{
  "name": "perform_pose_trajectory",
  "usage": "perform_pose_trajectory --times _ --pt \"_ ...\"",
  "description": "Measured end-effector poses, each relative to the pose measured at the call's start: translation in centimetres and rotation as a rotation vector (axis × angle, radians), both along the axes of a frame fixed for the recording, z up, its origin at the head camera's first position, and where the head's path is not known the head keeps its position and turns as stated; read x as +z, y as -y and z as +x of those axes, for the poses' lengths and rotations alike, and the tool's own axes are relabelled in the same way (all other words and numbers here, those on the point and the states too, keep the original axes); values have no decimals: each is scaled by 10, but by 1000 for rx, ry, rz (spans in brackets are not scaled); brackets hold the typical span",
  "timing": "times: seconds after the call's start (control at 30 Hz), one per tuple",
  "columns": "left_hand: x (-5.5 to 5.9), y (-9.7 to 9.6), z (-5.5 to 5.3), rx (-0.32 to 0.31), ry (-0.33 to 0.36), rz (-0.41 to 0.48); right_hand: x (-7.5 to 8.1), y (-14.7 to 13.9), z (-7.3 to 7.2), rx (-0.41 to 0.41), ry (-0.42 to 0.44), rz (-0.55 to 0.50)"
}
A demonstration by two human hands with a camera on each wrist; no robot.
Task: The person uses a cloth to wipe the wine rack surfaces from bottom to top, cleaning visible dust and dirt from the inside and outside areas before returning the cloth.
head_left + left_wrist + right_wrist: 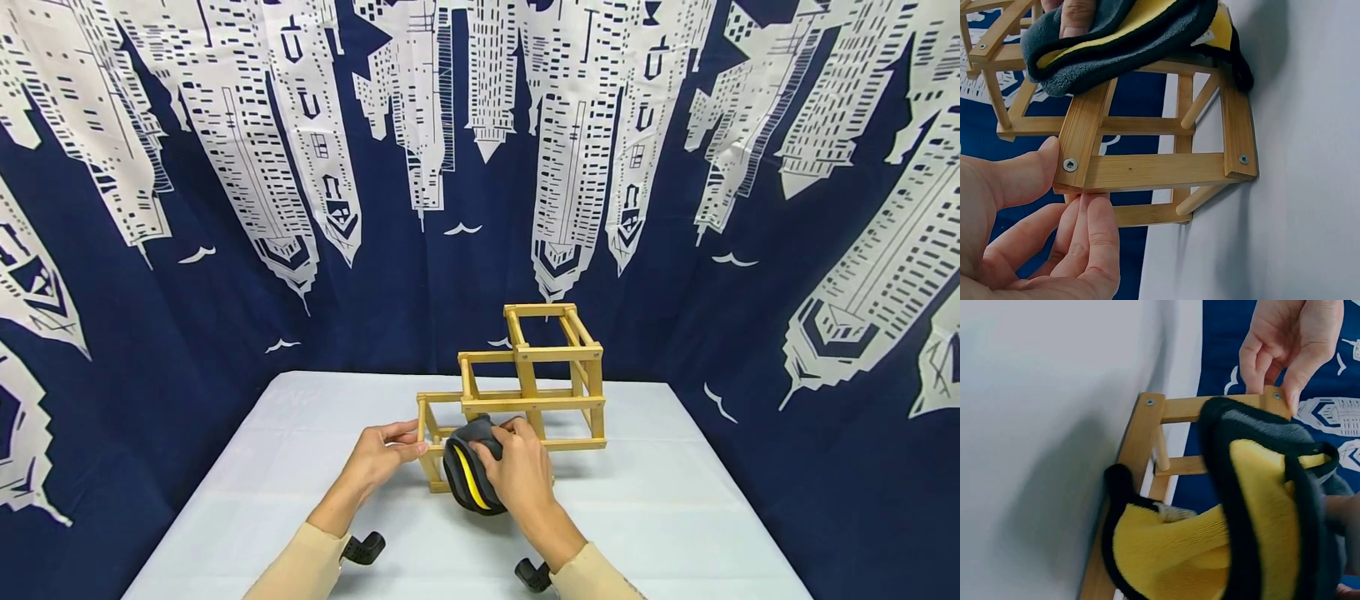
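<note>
- Left hand (375, 458): thumb and fingertips close together on the wooden rack (566, 403), pinching the top near-left corner of its lowest step; this light grip probably steadies the frame.
- Right hand (521, 467): thumb and fingers clamped on the folded cloth (472, 477), the thumb pushed into a fold, likely so that the bunched fabric makes a firm pad.
- The cloth is grey on 1 face and yellow on the other, with black edging. It hangs at the near side of the lowest step, just right of the left hand; in the right wrist view a loose yellow flap lies over the bottom rail.
- The rack stands on the white surface (675, 508), mid-way across and reaching toward the far edge. Its 3 steps rise to the right, so the low end is at the left hand; metal screws show at its joints.
- 2 black wrist mounts, left (365, 548) and right (532, 575), sit beside the beige sleeves (300, 562), above the near edge.
- Past the far edge and both sides hangs a navy curtain (405, 308) with white buildings, presumably as a backdrop.
</note>
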State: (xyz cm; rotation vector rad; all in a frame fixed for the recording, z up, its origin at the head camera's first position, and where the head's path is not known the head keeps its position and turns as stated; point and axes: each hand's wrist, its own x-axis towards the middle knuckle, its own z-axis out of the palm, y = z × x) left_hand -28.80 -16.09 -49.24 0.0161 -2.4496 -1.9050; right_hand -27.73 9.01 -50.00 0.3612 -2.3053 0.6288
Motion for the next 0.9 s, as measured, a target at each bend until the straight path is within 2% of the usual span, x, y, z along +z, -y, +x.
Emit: perform_pose_trajectory --times 0.1,0.2,0.43,0.63,0.9 --pt "-1 -1 1 -6 -3 4 -3 -1 -1 -2 -24 -9" --pt "-1 -1 2 -8 -4 9 -5 0 -3 5 -87 -26" --pt "2 -1 4 6 -6 -8 2 5 -8 63 -233 -107" --pt "0 -1 2 0 -9 -1 2 0 -4 104 -237 -143" --pt "1 0 2 6 2 3 0 -28 7 128 -259 -162"
